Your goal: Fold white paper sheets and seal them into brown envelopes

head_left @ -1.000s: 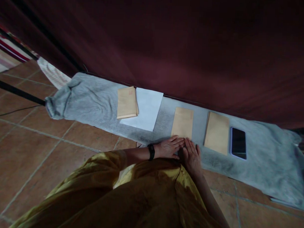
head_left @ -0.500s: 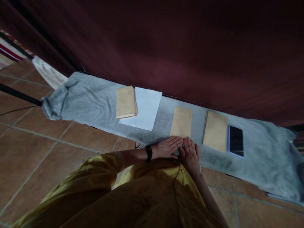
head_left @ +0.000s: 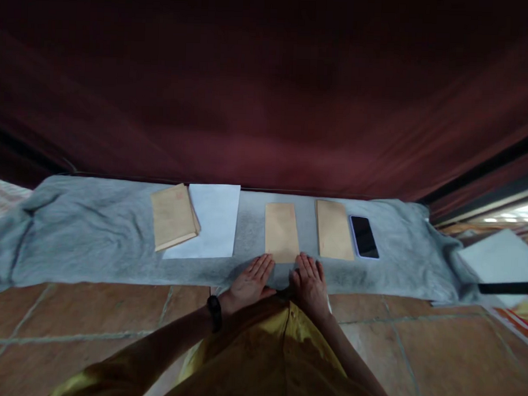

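A single brown paper envelope lies flat on the grey cloth in front of me. My left hand rests at its lower left corner, fingers stretched out flat. At the lower right corner lies my right hand, its fingers also extended. Neither hand grips anything. Right of this envelope is a small stack of brown envelopes. Further left, another stack of brown envelopes overlaps a white sheet of paper.
The grey cloth covers a long narrow surface. A smartphone lies right of the right-hand stack. Behind hangs a dark red curtain. White papers show at the far right, above a tiled floor.
My hands have moved apart, from together at the envelope's bottom edge to its two lower corners. The camera view has turned and levelled, shifting everything leftward.
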`<state>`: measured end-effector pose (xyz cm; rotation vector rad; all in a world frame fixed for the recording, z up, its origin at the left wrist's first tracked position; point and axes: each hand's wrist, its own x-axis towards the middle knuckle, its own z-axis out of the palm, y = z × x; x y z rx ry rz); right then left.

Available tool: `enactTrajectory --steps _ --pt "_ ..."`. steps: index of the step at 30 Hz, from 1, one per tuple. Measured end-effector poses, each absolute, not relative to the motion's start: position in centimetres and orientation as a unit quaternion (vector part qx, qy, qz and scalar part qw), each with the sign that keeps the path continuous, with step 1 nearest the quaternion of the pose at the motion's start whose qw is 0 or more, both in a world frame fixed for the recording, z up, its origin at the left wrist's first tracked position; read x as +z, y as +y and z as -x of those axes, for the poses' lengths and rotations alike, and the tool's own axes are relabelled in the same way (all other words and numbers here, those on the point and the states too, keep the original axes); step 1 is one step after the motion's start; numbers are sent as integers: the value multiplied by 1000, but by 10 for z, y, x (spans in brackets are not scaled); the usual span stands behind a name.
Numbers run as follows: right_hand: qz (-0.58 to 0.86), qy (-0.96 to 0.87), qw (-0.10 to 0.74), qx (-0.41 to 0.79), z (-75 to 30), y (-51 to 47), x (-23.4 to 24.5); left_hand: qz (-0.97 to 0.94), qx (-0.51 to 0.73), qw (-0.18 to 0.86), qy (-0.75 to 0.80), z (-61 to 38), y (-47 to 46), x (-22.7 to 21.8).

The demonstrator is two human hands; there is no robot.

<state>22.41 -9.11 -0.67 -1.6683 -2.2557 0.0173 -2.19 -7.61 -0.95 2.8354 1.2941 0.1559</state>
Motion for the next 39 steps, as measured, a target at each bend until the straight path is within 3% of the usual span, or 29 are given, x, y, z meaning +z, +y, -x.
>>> enactTrajectory --steps 10,20,26,30,35,39 --pt "690 -680 245 33 -202 -50 -8 -894 80 -38 439 15 -66 -8" --pt "668 -513 394 369 -195 -39 -14 -888 108 -44 445 10 -62 -8" --pt "666 -481 371 434 -193 -36 -15 -871 122 22 476 9 -61 3" --pt "695 -529 309 376 -193 -43 -9 -852 152 39 500 -1 -38 14" --pt "725 -662 182 64 -188 -55 -1 -871 135 30 472 -29 2 11" --pt "646 -740 188 -12 -192 -61 1 -866 109 45 486 -51 27 -1"
